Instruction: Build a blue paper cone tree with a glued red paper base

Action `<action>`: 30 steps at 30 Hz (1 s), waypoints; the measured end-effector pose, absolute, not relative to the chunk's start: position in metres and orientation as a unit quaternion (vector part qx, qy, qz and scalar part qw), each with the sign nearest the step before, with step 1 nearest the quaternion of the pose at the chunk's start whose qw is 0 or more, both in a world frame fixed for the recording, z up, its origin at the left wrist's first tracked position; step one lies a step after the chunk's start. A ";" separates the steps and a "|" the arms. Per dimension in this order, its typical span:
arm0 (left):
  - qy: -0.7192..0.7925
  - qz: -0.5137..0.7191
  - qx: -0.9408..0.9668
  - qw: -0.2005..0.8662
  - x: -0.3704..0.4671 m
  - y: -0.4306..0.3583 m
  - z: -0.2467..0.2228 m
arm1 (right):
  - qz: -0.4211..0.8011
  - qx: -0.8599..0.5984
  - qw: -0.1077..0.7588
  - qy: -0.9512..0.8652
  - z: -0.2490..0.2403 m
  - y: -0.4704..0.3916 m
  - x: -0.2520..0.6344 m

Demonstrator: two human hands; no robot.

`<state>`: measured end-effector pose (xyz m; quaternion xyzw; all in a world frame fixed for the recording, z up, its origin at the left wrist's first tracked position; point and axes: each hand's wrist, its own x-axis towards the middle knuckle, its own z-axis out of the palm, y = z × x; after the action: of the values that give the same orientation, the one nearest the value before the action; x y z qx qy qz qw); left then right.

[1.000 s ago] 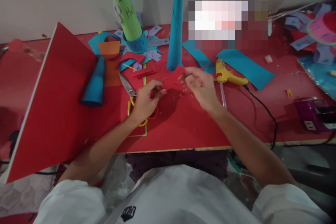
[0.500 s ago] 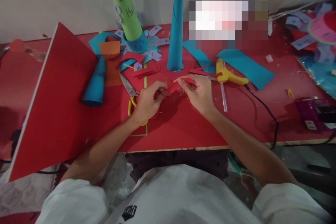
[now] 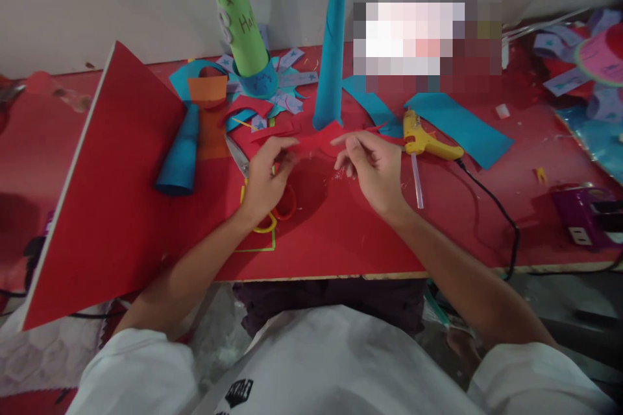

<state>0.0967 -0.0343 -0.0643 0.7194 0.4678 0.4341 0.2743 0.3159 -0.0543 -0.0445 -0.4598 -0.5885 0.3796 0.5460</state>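
A piece of red paper (image 3: 318, 139) with a raised peak lies between my two hands, in front of the base of a tall blue paper cone (image 3: 329, 52). My left hand (image 3: 267, 175) is at its left end, thumb and index finger apart, fingertips close to the paper. On the right, my right hand (image 3: 377, 168) has its index fingertip at the paper's edge and the other fingers loosely bent. Whether either fingertip touches the paper is hard to see, red lying on red. Scissors (image 3: 265, 229) with yellow and orange handles lie partly under my left hand.
A yellow glue gun (image 3: 428, 144) with a clear stick and black cord lies to the right, by blue paper (image 3: 462, 123). At left stand a red board (image 3: 102, 194) and a smaller blue cone (image 3: 180, 159). Behind is a green tube (image 3: 238, 19) in a blue base.
My hands have moved slightly apart, and their pinch on the red paper has loosened. The paper has shifted up towards the tall cone's base.
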 end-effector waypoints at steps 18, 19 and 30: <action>0.579 0.318 0.750 -0.028 0.038 0.015 -0.073 | 0.220 -0.417 0.350 -0.809 -0.048 -0.054 0.334; 0.575 0.324 0.751 -0.024 0.041 0.013 -0.069 | 0.204 -0.432 0.365 -0.799 -0.045 -0.047 0.347; 0.536 0.349 0.769 0.001 0.059 0.000 -0.065 | 0.006 -0.511 0.173 -0.842 -0.051 0.005 0.424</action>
<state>0.0588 0.0004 -0.0650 0.7686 0.5361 0.3490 0.0014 0.4239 0.0048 -0.0508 -0.5114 -0.8418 0.0057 0.1730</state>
